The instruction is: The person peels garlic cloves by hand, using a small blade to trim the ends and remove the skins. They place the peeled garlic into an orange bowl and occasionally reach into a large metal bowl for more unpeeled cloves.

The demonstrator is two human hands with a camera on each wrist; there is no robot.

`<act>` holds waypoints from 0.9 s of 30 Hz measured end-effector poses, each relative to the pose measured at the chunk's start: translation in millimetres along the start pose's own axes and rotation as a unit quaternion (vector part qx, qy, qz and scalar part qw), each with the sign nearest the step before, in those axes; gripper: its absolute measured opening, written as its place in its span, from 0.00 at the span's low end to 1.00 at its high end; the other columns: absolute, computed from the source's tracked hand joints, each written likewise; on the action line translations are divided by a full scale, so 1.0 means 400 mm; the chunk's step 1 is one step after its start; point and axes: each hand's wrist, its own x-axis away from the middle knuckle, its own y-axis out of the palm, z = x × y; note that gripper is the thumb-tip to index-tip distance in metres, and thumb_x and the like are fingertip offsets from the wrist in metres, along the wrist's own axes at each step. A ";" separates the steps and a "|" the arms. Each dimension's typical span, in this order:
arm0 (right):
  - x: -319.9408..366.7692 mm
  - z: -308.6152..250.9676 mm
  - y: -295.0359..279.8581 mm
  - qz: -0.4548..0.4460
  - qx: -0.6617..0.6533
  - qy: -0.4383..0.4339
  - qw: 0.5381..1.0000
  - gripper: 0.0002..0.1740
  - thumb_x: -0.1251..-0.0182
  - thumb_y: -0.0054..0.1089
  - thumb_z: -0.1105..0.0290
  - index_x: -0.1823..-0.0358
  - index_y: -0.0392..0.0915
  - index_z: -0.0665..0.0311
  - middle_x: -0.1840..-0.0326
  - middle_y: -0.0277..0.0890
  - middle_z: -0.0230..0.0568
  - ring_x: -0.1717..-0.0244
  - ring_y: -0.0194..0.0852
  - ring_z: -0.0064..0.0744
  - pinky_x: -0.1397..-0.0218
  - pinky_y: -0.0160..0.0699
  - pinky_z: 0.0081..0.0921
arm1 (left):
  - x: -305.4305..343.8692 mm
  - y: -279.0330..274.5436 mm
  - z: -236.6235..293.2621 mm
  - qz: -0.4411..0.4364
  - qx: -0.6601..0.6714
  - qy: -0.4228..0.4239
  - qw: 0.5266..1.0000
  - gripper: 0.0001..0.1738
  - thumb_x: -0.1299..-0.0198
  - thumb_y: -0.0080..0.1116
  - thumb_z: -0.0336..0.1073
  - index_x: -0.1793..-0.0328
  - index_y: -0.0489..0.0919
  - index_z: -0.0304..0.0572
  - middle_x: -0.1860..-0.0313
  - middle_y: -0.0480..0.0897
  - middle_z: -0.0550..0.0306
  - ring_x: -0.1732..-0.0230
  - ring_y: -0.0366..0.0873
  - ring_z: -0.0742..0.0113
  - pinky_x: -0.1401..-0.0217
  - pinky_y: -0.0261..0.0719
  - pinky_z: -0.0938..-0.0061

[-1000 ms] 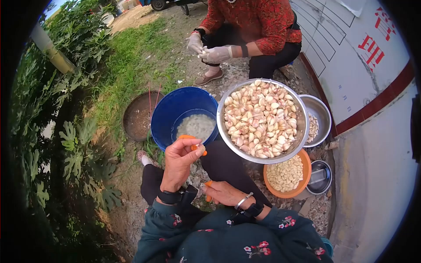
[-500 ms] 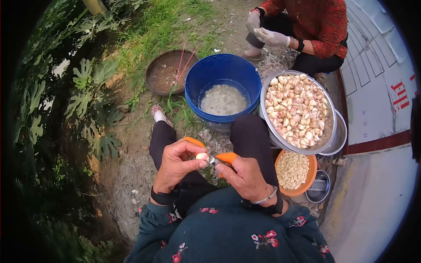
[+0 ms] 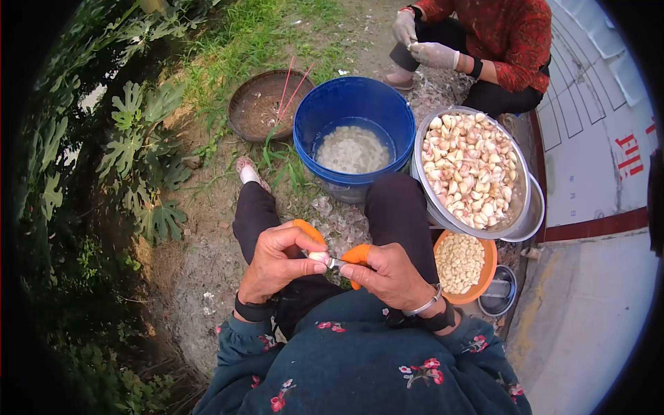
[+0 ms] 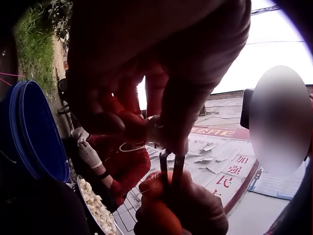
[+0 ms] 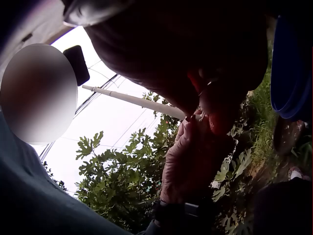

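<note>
In the head view my left hand (image 3: 280, 261) pinches a pale garlic clove (image 3: 319, 257) between thumb and forefinger. My right hand (image 3: 393, 277) grips a small metal tool (image 3: 335, 263), its tip right at the clove. Seen from the left wrist, that tool shows two narrow metal prongs (image 4: 179, 169) above the right hand's fingers. Orange finger covers (image 3: 356, 256) are worn on both hands. Both hands are over my lap, in front of a blue bucket (image 3: 304, 149) with pale cloves under water. The right wrist view is dark around the fingers.
A metal bowl (image 3: 419, 173) heaped with unpeeled garlic cloves stands right of the bucket. Below it are an orange basin (image 3: 490, 277) of peeled cloves and a small metal dish (image 3: 499, 294). A round brown tray (image 3: 242, 124) lies left. Opposite, a gloved person (image 3: 505, 48) squats by the wall.
The head view has tilted down. My right hand has risen from my lap toward my left, bringing the metal tool to the garlic clove. Over the last half second the hands barely shift.
</note>
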 end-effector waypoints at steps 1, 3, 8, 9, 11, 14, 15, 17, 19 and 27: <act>-0.001 -0.001 -0.002 -0.018 -0.032 0.018 0.999 0.14 0.36 0.62 0.62 0.67 0.80 0.67 0.82 0.76 0.42 0.83 0.75 0.33 0.78 0.69 0.28 | 0.005 0.002 -0.004 0.005 0.038 -0.015 0.999 0.13 0.55 0.72 0.21 0.62 0.82 0.34 0.62 0.81 0.55 0.60 0.79 0.71 0.56 0.77 0.77; -0.002 0.013 0.000 -0.041 -0.086 0.051 0.994 0.13 0.36 0.62 0.62 0.64 0.81 0.67 0.82 0.76 0.42 0.83 0.75 0.32 0.78 0.69 0.27 | 0.011 0.013 -0.012 0.017 0.114 -0.043 0.992 0.13 0.54 0.71 0.21 0.61 0.82 0.33 0.61 0.81 0.54 0.60 0.79 0.72 0.56 0.77 0.77; -0.014 0.023 0.006 -0.008 -0.051 -0.009 0.999 0.11 0.35 0.61 0.64 0.67 0.81 0.66 0.84 0.74 0.37 0.83 0.73 0.28 0.79 0.68 0.26 | 0.010 0.044 -0.054 0.061 0.243 -0.011 0.968 0.12 0.50 0.68 0.23 0.59 0.80 0.33 0.61 0.81 0.53 0.59 0.79 0.70 0.54 0.78 0.75; -0.019 0.038 0.009 0.011 -0.003 -0.043 0.999 0.11 0.35 0.60 0.65 0.69 0.80 0.66 0.85 0.73 0.37 0.83 0.73 0.29 0.79 0.68 0.26 | 0.010 0.043 -0.071 0.065 0.249 0.005 0.966 0.11 0.47 0.67 0.23 0.58 0.79 0.32 0.60 0.82 0.52 0.58 0.79 0.70 0.53 0.78 0.74; -0.022 0.061 0.018 0.023 0.117 -0.098 0.988 0.13 0.35 0.59 0.65 0.72 0.78 0.67 0.85 0.73 0.38 0.83 0.74 0.34 0.78 0.69 0.28 | 0.010 0.044 -0.087 0.101 0.304 0.012 0.947 0.11 0.45 0.66 0.25 0.57 0.79 0.33 0.59 0.82 0.52 0.58 0.79 0.69 0.53 0.78 0.73; -0.010 0.113 0.039 -0.027 0.243 -0.101 0.964 0.16 0.35 0.58 0.63 0.76 0.75 0.69 0.83 0.73 0.45 0.80 0.76 0.45 0.74 0.73 0.34 | -0.005 0.030 -0.072 0.162 0.350 0.050 0.921 0.11 0.43 0.65 0.27 0.55 0.78 0.33 0.60 0.82 0.52 0.59 0.79 0.68 0.53 0.78 0.72; -0.008 0.130 0.048 -0.065 0.225 -0.067 0.970 0.17 0.36 0.58 0.62 0.77 0.75 0.69 0.83 0.73 0.48 0.78 0.76 0.48 0.73 0.74 0.37 | -0.012 0.020 -0.060 0.186 0.358 0.070 0.913 0.11 0.42 0.64 0.27 0.55 0.78 0.33 0.60 0.82 0.52 0.59 0.79 0.68 0.53 0.78 0.72; -0.015 0.151 0.053 -0.078 0.233 -0.026 0.969 0.19 0.36 0.58 0.61 0.78 0.74 0.69 0.82 0.74 0.52 0.77 0.76 0.52 0.71 0.75 0.40 | -0.015 0.006 -0.038 0.183 0.313 0.062 0.930 0.12 0.41 0.63 0.27 0.52 0.78 0.32 0.58 0.83 0.49 0.58 0.81 0.66 0.52 0.79 0.73; -0.030 0.090 0.034 -0.031 0.286 -0.003 0.958 0.19 0.36 0.58 0.60 0.78 0.75 0.69 0.82 0.73 0.53 0.76 0.77 0.51 0.70 0.75 0.41 | -0.006 0.005 -0.020 0.178 0.264 0.032 0.948 0.14 0.42 0.64 0.27 0.50 0.78 0.31 0.57 0.83 0.47 0.57 0.82 0.65 0.53 0.80 0.73; -0.028 -0.001 0.014 0.137 0.211 -0.122 0.960 0.17 0.40 0.64 0.60 0.76 0.76 0.69 0.80 0.74 0.47 0.79 0.76 0.45 0.77 0.73 0.37 | 0.013 0.020 0.001 0.145 -0.015 0.007 0.989 0.11 0.45 0.65 0.23 0.55 0.82 0.32 0.56 0.83 0.50 0.56 0.82 0.67 0.50 0.79 0.76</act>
